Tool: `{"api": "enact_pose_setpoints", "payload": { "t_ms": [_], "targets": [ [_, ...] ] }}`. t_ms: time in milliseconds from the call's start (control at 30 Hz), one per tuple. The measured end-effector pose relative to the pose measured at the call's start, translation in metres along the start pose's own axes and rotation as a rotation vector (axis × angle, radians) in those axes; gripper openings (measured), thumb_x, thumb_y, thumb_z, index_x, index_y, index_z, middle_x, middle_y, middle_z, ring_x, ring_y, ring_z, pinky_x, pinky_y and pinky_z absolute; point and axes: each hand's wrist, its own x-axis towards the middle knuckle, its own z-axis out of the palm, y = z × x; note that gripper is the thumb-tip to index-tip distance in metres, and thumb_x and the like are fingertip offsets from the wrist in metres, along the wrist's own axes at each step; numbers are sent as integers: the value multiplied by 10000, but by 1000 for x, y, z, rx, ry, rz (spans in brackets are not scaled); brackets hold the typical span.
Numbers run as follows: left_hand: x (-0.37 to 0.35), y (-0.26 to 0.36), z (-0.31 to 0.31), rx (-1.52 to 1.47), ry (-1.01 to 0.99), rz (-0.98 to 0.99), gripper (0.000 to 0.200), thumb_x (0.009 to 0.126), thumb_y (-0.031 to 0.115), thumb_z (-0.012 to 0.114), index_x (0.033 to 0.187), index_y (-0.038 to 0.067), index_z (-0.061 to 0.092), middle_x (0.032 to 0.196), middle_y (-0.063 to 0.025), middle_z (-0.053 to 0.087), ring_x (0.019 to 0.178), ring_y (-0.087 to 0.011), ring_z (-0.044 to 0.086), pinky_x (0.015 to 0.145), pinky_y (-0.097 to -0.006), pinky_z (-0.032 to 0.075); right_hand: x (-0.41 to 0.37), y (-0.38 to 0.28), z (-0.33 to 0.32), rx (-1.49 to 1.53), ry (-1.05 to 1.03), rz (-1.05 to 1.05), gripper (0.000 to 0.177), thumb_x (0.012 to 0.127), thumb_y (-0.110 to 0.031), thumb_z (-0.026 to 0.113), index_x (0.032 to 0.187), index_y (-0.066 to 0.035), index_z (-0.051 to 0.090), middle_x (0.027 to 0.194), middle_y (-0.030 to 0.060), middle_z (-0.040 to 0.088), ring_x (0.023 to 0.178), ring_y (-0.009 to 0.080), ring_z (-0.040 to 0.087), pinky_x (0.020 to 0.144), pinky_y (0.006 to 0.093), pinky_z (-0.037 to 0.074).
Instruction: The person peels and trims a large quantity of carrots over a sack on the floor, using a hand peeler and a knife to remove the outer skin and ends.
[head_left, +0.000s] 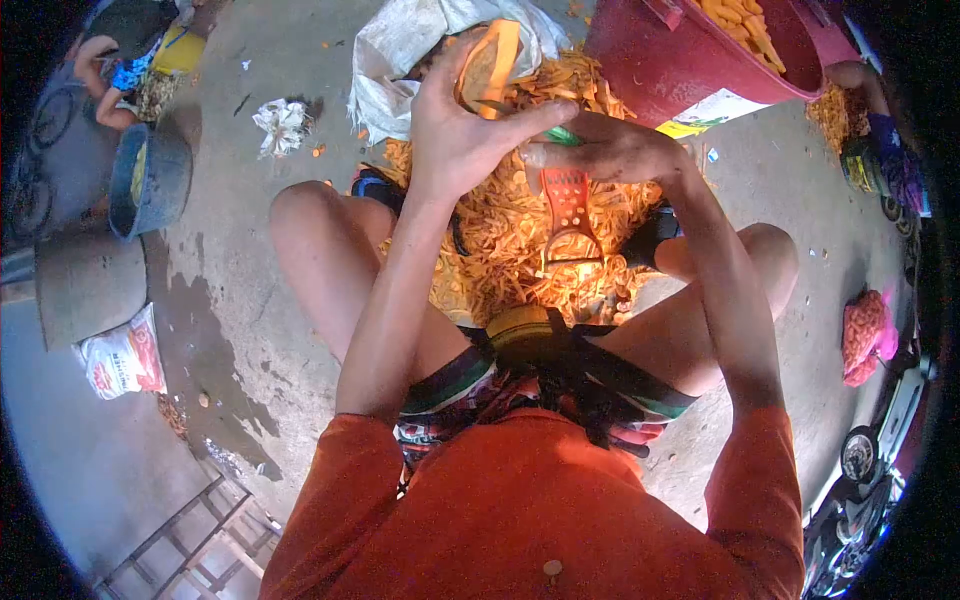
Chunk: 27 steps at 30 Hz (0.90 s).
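Observation:
My left hand (450, 130) is raised at the upper middle, its fingers wrapped round a large piece of produce (490, 65) with brown skin and a bright orange peeled strip. My right hand (630, 152) is closed on a green-handled knife (562, 135), whose dark blade points left towards the produce. Just below my right fingers is a red peeler (568, 200); whether they touch it I cannot tell. Beneath both hands lies a heap of orange peelings (490, 235) between my bent legs.
A red tub (650, 60) of orange pieces stands at upper right, beside a white sack (385, 80). Parts of other people show at both upper edges. On the left are a blue tub (165, 185) and printed sack (122, 358); a pink bag (865, 338) lies right.

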Motion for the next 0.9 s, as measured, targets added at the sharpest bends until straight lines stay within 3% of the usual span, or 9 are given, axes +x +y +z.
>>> {"api": "enact_pose_setpoints", "payload": {
  "t_ms": [100,167,367,467,567,667,767,867,900],
  "targets": [
    [1,-3,-4,-73,37,-45,740,626,272,958,1215,-22,618,1109,-77,677,1009,-147,640,912,-304,516,7,17,0,66,13,-8,870,897,-647,601,1487,-44,390,1485,184,464,1392,301,418,1158,405,324],
    [1,-2,-5,-47,-37,-24,573,719,151,897,1192,-23,623,1087,-71,698,973,-144,664,908,-293,525,15,45,1,106,48,-14,881,887,-661,603,1482,-43,402,1483,189,466,1391,303,420,1155,404,331],
    [-1,-2,-7,45,-22,-13,524,735,154,889,1163,-35,652,1065,-71,710,973,-129,662,890,-280,529,8,18,-2,93,71,40,868,877,-657,623,1457,-38,439,1454,188,497,1336,306,484,1134,396,354],
    [-1,1,-10,86,-25,-20,519,744,152,884,1154,-60,646,1073,-88,708,978,-132,660,894,-283,530,-3,5,-5,31,-15,-80,794,913,-605,611,1450,-42,456,1410,160,536,1227,278,558,1037,364,447],
    [-4,-4,-8,-1,-54,-42,522,754,153,876,1152,-82,635,1084,-107,703,982,-135,658,899,-288,531,3,17,14,-47,98,4,609,992,-283,618,1488,-21,381,1255,42,597,1023,90,569,890,251,479],
    [-7,-15,-9,92,-65,33,531,761,156,871,1159,-95,627,1094,-115,699,979,-139,658,901,-286,530,24,60,30,545,-248,52,575,994,-264,606,1480,-36,401,1232,49,615,948,98,595,824,258,503],
    [-4,-21,-8,6,-49,-110,559,729,149,892,1171,-73,632,1111,-98,688,1013,-143,645,923,-298,523,27,62,27,564,-156,-104,427,980,-239,620,1342,-32,531,1153,54,663,877,127,616,762,328,525],
    [-4,-18,-7,-42,-96,-261,680,700,142,909,1260,-57,578,1179,-79,654,1080,-152,620,959,-309,509,54,86,34,-510,703,-548,303,969,-297,587,1176,-82,643,882,160,684,812,324,650,720,426,525],
    [-6,-24,-3,-120,-80,-274,721,703,116,896,1305,-51,536,1208,-79,638,1093,-161,617,972,-312,502,37,51,25,-449,667,-546,306,980,-306,568,1107,-40,651,850,220,661,803,411,639,684,465,518]
  ]
}}
